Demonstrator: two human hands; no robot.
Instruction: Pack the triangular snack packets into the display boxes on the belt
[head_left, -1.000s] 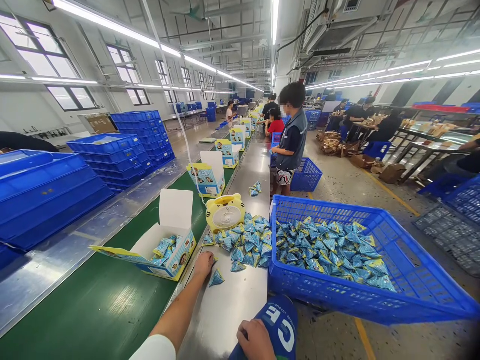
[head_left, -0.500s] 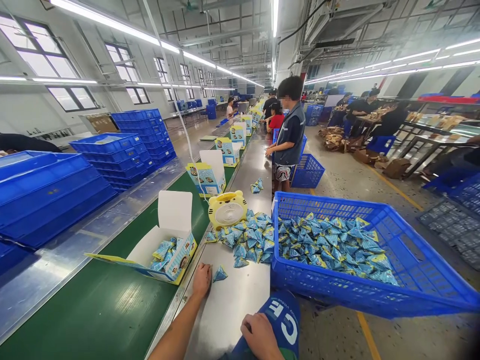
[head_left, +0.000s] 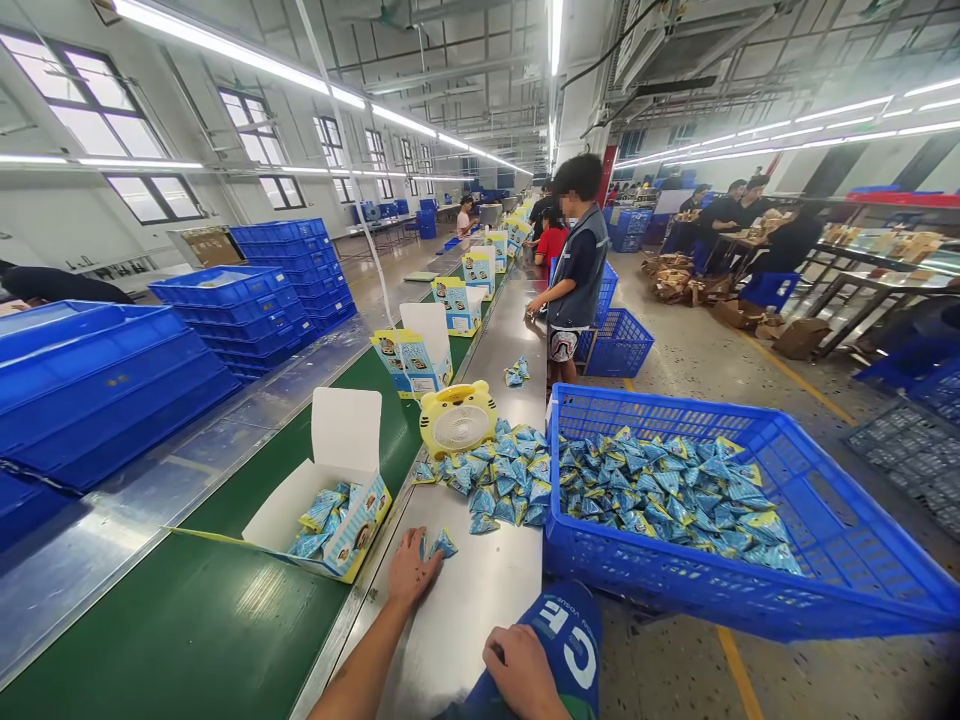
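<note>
I read only large white letters "CE" beneath smaller, partly legible "VOGUE" on the blue garment [head_left: 562,640] at my knee; the box print is too small.

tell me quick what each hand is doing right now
Left hand: open, flat on the steel table, fingertips touching a blue packet.
Right hand: resting on the knee, holding nothing.

Packet [head_left: 443,544]: small blue pyramid-shaped sachet with a yellow edge, sealed, lying alone on the steel tabletop [head_left: 465,620] with its tip pointing away from the viewer. Sits just short of the loose packet pile [head_left: 499,480], apart from it. Left hand [head_left: 409,572] lies flat, palm down, fingertips touching the packet's left side. Right hand [head_left: 521,675] rests on a blue printed knee [head_left: 566,640], at the tabletop's near edge.
</note>
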